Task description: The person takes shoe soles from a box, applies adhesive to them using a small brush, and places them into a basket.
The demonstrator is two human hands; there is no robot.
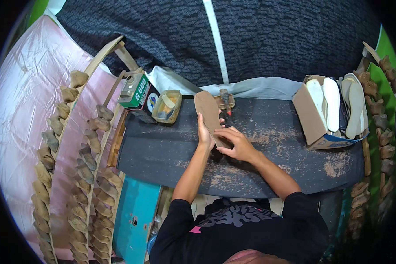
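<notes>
A brown, flat shoe sole is held up over the middle of the bench, its wide end pointing away from me and its narrower end toward me. My left hand grips it along the left edge, with fingertips showing past the right edge. At the near end, my right hand pinches the sole's edge between thumb and fingers. Just behind the sole, a dark tool with a red tip rests by a small wooden block; its kind is unclear.
Brown shavings are scattered on the dark bench top. A cardboard box of white and beige soles stands at right. At left are a green-and-black can and a yellowish tub. Racks of wooden shoe lasts flank both sides.
</notes>
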